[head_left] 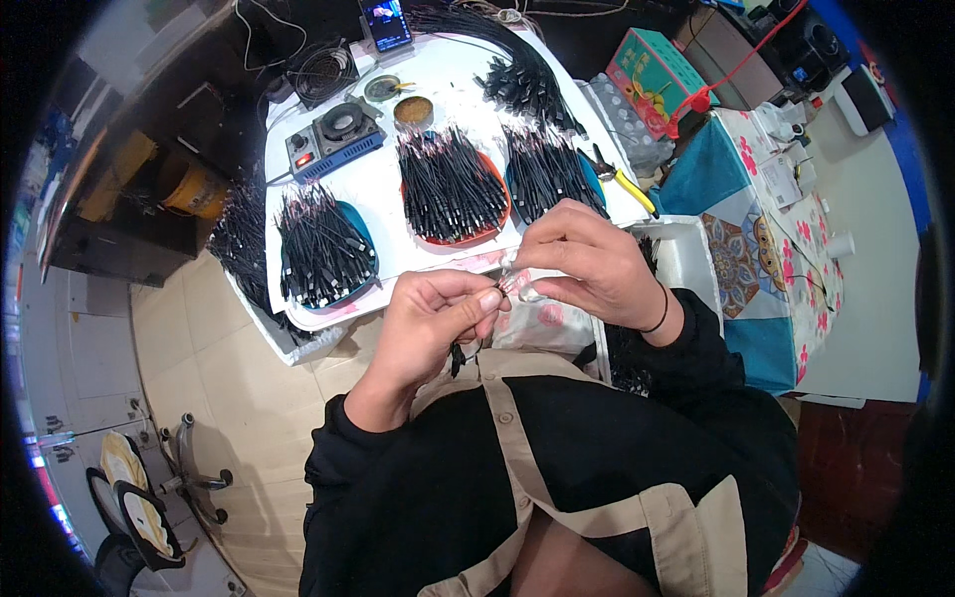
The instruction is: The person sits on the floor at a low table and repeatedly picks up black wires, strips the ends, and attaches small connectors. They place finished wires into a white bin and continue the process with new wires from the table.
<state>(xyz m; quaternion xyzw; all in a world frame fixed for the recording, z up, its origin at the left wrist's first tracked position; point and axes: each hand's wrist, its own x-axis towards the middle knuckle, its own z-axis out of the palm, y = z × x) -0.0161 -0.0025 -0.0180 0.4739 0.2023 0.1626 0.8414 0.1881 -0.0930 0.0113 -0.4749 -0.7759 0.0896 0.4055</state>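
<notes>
My left hand (433, 323) is closed, with thumb and forefinger pinching a thin black cable (459, 360) whose lower part hangs beneath the fingers. Fine wire ends (508, 284) stick out of that pinch toward the right. From the right, my right hand (592, 267) reaches in, its thumb and forefinger tips wrapped in white and closing around those wire ends; the exact contact is too small to make out. Beyond both hands, bundles of short black cables stand on a red tray (458, 242) in the middle, a teal tray (360, 235) on the left and another bundle (550, 171) on the right.
On the white table (388, 261) stand a blue soldering device (336, 139) with a lit red switch, a small round tin (413, 111) and a phone (386, 25). Yellow-handled cutters (634, 189) lie at the right edge. A white foam box (686, 261) sits right of my hands.
</notes>
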